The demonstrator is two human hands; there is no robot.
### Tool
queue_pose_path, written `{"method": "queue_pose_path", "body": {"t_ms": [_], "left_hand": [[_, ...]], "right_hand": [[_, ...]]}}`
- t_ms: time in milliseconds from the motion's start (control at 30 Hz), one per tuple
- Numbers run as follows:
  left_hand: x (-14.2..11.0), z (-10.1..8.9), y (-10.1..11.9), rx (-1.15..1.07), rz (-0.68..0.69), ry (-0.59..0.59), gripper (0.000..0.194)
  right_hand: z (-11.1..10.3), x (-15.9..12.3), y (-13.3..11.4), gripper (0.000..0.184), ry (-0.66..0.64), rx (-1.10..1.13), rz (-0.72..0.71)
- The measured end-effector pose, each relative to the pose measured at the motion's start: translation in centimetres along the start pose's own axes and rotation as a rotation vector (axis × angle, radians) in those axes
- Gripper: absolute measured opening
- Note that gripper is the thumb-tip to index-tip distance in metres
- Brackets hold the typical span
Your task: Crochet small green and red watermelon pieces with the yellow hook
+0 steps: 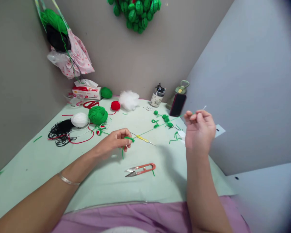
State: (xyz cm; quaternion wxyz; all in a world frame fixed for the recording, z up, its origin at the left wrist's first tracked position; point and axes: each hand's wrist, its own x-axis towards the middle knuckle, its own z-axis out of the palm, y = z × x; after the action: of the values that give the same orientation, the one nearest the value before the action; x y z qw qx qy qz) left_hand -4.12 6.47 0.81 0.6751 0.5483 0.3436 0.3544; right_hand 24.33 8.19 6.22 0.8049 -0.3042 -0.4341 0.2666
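My left hand (116, 140) is pinched shut on a small green crochet piece (129, 139) just above the pale green table (38, 161). A taut green yarn strand (157, 127) runs from that piece up to my right hand (200, 129), raised at the right. The right fingers are pinched on a thin needle (204, 107) with the strand on it. A yellow-handled crochet hook (145, 139) lies on the table right of my left hand. Red thread snips (140, 169) lie in front of both hands.
Green yarn ball (97, 115), white ball (80, 119), red ball (115, 105), tangled black yarn (60, 131) and white stuffing (129, 99) sit at the back left. Small green crochet pieces (163, 119), a jar (157, 97), a phone (177, 104) and a tissue box (86, 92) stand behind.
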Motion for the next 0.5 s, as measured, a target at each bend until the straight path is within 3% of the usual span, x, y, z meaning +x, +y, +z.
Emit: {"method": "queue_pose_path", "body": {"t_ms": [200, 267, 400, 500], "left_hand": [[-0.2, 0.3, 0.2, -0.121, 0.003, -0.008, 0.018], [-0.2, 0.5, 0.4, -0.134, 0.015, -0.011, 0.017], [-0.3, 0.7, 0.4, -0.155, 0.034, -0.006, 0.017], [-0.2, 0.8, 0.1, -0.163, 0.043, 0.007, 0.017]], "right_hand": [[2.6, -3.7, 0.6, 0.020, -0.462, -0.204, 0.227], [3.4, -5.3, 0.7, 0.024, -0.577, -0.300, 0.234], [4.4, -7.6, 0.7, 0.017, -0.793, -0.546, -0.019], [4.7, -8.3, 1.0, 0.012, -0.848, -0.625, -0.204]]}}
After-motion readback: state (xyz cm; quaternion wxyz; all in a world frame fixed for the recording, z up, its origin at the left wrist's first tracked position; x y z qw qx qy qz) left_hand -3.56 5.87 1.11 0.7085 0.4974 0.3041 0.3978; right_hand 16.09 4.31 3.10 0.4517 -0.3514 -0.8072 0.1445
